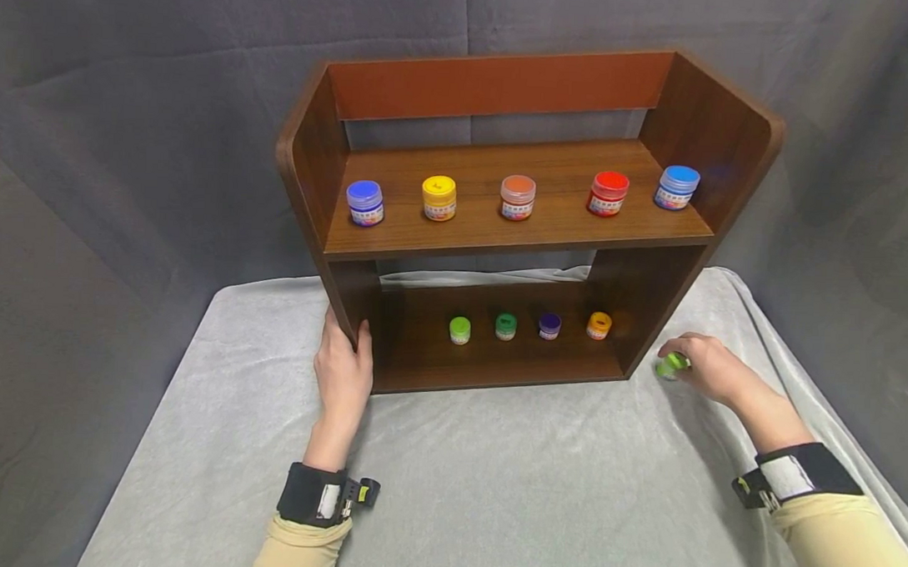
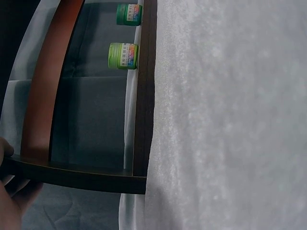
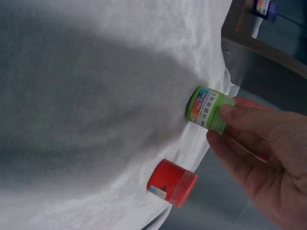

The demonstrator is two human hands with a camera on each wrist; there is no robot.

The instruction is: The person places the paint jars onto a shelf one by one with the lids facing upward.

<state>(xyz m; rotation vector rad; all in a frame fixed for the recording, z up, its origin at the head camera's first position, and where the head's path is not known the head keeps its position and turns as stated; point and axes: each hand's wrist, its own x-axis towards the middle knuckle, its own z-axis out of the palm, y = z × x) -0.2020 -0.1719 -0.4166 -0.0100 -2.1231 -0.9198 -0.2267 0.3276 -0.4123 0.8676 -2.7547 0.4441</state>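
My left hand (image 1: pixel 343 370) grips the left side panel (image 1: pixel 351 309) of a dark brown two-tier shelf, thumb on the inner face and fingers outside. Out to the right of the shelf, my right hand (image 1: pixel 710 367) pinches a light green paint jar (image 3: pixel 204 108) by its lid between thumb and fingers. The jar is tilted, its base close over the grey cloth. A red paint jar (image 3: pixel 170 182) stands beside it in the right wrist view; the hand hides it in the head view.
The upper board (image 1: pixel 478 234) carries several paint jars, from a violet-blue jar (image 1: pixel 365 204) to a blue jar (image 1: pixel 677 188). On the lower board (image 1: pixel 496 377) stand light green (image 1: pixel 460 330), dark green, purple and orange (image 1: pixel 598 325) jars. Grey curtain hangs behind.
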